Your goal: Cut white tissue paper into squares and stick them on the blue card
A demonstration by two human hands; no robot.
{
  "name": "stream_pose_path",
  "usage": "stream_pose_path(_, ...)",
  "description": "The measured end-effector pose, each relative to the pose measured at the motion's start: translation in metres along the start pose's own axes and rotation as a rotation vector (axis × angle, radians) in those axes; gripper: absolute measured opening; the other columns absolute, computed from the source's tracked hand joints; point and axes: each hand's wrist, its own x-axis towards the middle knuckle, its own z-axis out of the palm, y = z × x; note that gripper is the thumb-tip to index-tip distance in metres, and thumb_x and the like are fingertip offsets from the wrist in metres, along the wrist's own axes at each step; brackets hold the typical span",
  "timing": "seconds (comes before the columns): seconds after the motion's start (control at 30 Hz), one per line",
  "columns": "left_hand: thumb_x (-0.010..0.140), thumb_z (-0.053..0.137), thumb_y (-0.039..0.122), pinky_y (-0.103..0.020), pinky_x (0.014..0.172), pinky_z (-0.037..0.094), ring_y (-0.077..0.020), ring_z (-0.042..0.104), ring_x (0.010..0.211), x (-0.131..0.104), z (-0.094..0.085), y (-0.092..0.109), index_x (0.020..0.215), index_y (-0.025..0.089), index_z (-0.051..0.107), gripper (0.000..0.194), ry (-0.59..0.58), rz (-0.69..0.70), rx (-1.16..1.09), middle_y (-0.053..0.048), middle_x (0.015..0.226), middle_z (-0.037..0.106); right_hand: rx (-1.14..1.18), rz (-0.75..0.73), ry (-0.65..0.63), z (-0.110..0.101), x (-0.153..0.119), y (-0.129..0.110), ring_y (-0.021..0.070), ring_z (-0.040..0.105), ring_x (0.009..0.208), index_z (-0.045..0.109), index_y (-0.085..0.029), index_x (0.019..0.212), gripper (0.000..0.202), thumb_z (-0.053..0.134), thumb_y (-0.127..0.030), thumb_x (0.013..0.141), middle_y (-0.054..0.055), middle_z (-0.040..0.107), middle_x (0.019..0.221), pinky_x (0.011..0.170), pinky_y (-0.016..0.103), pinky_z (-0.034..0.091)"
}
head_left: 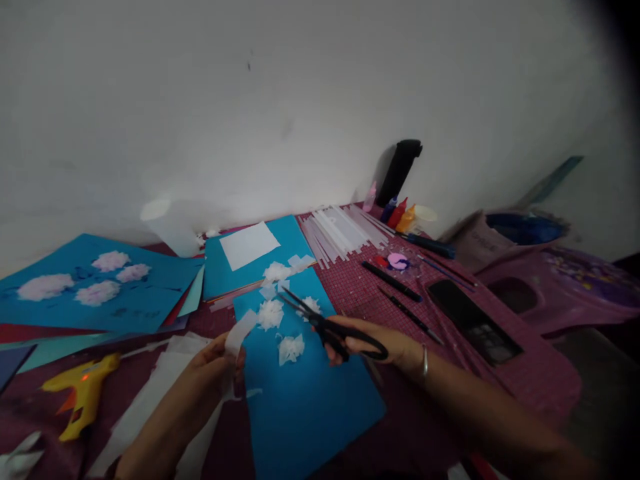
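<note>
My left hand (213, 373) pinches a folded strip of white tissue paper (241, 331) beside the left edge of a blue sheet (310, 413). Black scissors (327, 327) are in my right hand (357, 340), their blades slightly parted and pointing up and left over the sheet. Several crumpled white paper flowers lie on this sheet, one (291, 349) just below the blades and another (271, 314) between the strip and the scissors. Small white paper pieces (301, 263) sit at its top edge.
A yellow glue gun (83, 393) lies at left, below a blue sheet with paper flowers (150, 267). White strips (345, 230), paint bottles (399, 213), brushes (410, 317) and a phone (473, 320) are at right. A pink stool (530, 280) stands beyond the table.
</note>
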Motion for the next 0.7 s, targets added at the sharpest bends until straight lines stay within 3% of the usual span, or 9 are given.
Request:
stream_pose_path(0.07, 0.054, 0.067, 0.013, -0.02, 0.048, 0.036, -0.0078, 0.045, 0.048, 0.007, 0.009, 0.008, 0.077, 0.019, 0.064, 0.024, -0.054, 0.018, 0.016, 0.006, 0.058, 0.055, -0.051, 0.023, -0.034, 0.004, -0.001, -0.01, 0.0152, 0.057, 0.082, 0.048, -0.011, 0.126, 0.066, 0.059, -0.059, 0.082, 0.008, 0.059, 0.093, 0.07, 0.027, 0.042)
stream_pose_path(0.23, 0.058, 0.066, 0.012, -0.021, 0.051, 0.033, -0.0084, 0.043, 0.051, 0.017, 0.025, 0.031, 0.082, 0.019, 0.065, 0.025, -0.054, 0.114, 0.128, 0.006, 0.058, 0.054, -0.103, 0.075, -0.052, -0.001, -0.005, -0.029, 0.0135, 0.057, 0.078, 0.053, -0.01, 0.115, 0.063, 0.057, -0.063, 0.081, 0.006, 0.058, 0.088, 0.066, 0.025, 0.04)
stream_pose_path(0.43, 0.06, 0.066, 0.018, -0.024, 0.054, 0.035, -0.0121, 0.044, 0.054, 0.029, 0.027, 0.042, 0.112, 0.02, 0.063, 0.051, -0.068, 0.191, 0.275, 0.005, 0.058, 0.055, -0.028, 0.126, -0.033, -0.006, 0.021, -0.021, 0.0116, 0.058, 0.072, 0.053, -0.012, 0.107, 0.061, 0.065, -0.062, 0.074, 0.004, 0.059, 0.083, 0.062, 0.023, 0.041)
stream_pose_path(0.57, 0.065, 0.064, 0.023, -0.025, 0.052, 0.034, -0.0131, 0.043, 0.054, 0.036, 0.03, 0.046, 0.135, 0.022, 0.045, 0.073, -0.046, 0.164, 0.306, 0.005, 0.06, 0.055, -0.002, 0.13, -0.006, -0.008, 0.042, -0.02, 0.0104, 0.058, 0.067, 0.052, -0.013, 0.105, 0.063, 0.068, -0.063, 0.071, 0.002, 0.058, 0.08, 0.06, 0.022, 0.042)
stream_pose_path(0.63, 0.066, 0.064, 0.023, -0.025, 0.053, 0.034, -0.0136, 0.044, 0.054, 0.042, 0.029, 0.047, 0.14, 0.021, 0.038, 0.078, -0.028, 0.151, 0.322, 0.005, 0.06, 0.055, 0.003, 0.139, 0.003, -0.01, 0.049, -0.022, 0.0095, 0.057, 0.064, 0.052, -0.013, 0.103, 0.061, 0.068, -0.063, 0.071, 0.001, 0.058, 0.078, 0.058, 0.022, 0.042)
stream_pose_path(0.7, 0.065, 0.064, 0.022, -0.025, 0.053, 0.034, -0.0133, 0.045, 0.055, 0.05, 0.027, 0.048, 0.138, 0.019, 0.041, 0.076, -0.038, 0.139, 0.324, 0.005, 0.062, 0.055, 0.011, 0.142, 0.006, -0.014, 0.054, -0.023, 0.0087, 0.057, 0.061, 0.051, -0.013, 0.1, 0.06, 0.068, -0.063, 0.071, 0.001, 0.058, 0.077, 0.057, 0.021, 0.043)
